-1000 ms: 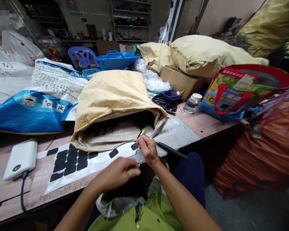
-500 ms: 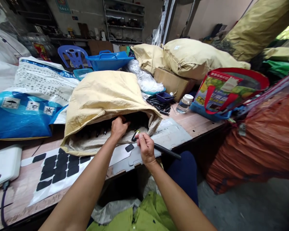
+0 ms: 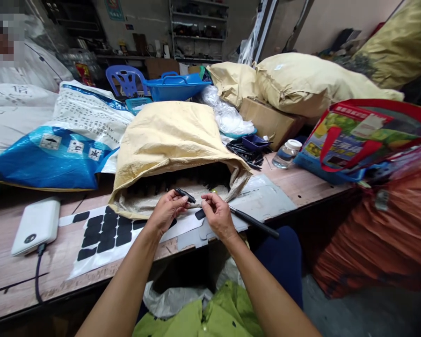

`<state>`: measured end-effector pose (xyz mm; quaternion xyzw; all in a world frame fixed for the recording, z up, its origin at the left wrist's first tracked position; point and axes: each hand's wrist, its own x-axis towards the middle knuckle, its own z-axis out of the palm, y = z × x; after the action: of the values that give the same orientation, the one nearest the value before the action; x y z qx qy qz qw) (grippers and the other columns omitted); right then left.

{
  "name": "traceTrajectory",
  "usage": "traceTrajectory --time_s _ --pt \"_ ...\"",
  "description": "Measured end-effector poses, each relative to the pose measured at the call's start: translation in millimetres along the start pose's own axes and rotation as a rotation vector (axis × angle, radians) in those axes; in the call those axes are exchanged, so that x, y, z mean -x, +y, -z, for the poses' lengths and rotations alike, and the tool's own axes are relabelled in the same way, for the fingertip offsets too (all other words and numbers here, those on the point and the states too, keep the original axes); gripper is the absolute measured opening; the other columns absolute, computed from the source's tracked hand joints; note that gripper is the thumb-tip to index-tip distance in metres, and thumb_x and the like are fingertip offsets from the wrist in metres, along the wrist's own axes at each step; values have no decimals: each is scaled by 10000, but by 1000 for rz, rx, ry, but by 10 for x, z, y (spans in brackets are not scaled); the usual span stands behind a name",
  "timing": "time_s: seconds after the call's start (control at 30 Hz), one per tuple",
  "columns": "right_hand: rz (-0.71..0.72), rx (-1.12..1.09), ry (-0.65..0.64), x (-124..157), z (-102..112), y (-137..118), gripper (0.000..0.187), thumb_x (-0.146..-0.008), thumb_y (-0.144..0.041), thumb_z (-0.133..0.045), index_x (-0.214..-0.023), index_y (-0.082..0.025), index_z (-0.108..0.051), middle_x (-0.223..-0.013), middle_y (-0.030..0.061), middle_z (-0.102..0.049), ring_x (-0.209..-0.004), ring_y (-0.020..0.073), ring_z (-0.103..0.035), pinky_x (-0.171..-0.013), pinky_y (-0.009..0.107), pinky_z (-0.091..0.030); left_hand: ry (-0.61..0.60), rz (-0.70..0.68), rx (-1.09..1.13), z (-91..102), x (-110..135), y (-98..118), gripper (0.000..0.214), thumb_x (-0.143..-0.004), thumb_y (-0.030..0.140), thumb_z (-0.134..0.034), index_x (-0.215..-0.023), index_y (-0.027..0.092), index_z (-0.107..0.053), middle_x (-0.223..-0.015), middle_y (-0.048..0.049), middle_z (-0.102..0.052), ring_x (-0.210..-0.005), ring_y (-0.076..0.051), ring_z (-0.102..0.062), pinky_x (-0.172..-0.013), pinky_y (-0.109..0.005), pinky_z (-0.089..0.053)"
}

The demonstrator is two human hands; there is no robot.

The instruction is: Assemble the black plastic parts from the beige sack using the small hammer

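Note:
My left hand pinches a short black plastic piece between thumb and fingers, just in front of the bag's mouth. Close beside its right end is my right hand, fingers curled and thumb pressed in; what it holds, if anything, is too small to make out. A long black rod runs out to the right from behind this hand, over the table edge; its left end is hidden. The cream woven bag lies with its mouth towards me, dark pieces inside. Under my hands is a grey board.
Black rounded stickers on a white sheet lie left, beside a white power bank with a cable. Behind are loose black pieces, a clear jar and a printed shopping bag. An orange sack stands right.
My left hand has come out of the bag's mouth with the black piece and moved near my right hand. The view has turned slightly left, so the table appears shifted right.

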<state>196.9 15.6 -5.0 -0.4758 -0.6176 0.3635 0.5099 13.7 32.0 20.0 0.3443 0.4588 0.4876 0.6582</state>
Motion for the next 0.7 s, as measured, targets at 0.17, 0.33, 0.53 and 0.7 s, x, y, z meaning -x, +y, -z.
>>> traceTrajectory --time_s 0.17,0.33,0.53,0.7 --pt "81 223 -84 -7 -36 -14 261 -858 -302 -678 -1105 -219 -684 -713 -36 -583 -613 132 -489 -605 249 -396 -14 -56 28 12 75 -107 493 -617 302 -930 -962 157 -608 -831 -5 -700 -722 -132 -684 -655 -228 -514" --pt "129 303 -87 0 -36 -5 140 -871 -234 -638 -998 -222 -697 -738 -13 -605 -719 169 -562 -685 273 -424 -49 -148 -181 80 100 -160 485 -667 369 -894 -1001 175 -599 -770 9 -684 -673 -134 -640 -608 -226 -463" --pt "189 398 -84 22 -45 0 158 -831 -175 -636 -975 -216 -685 -740 -7 -600 -758 189 -574 -743 301 -431 37 -465 -694 178 161 -232 265 -802 341 -779 -1004 195 -691 -940 -22 -711 -865 -186 -655 -800 -292 -501" --pt "197 406 -97 17 -49 -45 191 -803 -146 -639 -974 -209 -697 -755 1 -616 -750 190 -578 -751 309 -448 22 -640 -935 178 178 -291 144 -866 279 -712 -981 194 -700 -946 -41 -695 -906 -200 -641 -826 -308 -480"
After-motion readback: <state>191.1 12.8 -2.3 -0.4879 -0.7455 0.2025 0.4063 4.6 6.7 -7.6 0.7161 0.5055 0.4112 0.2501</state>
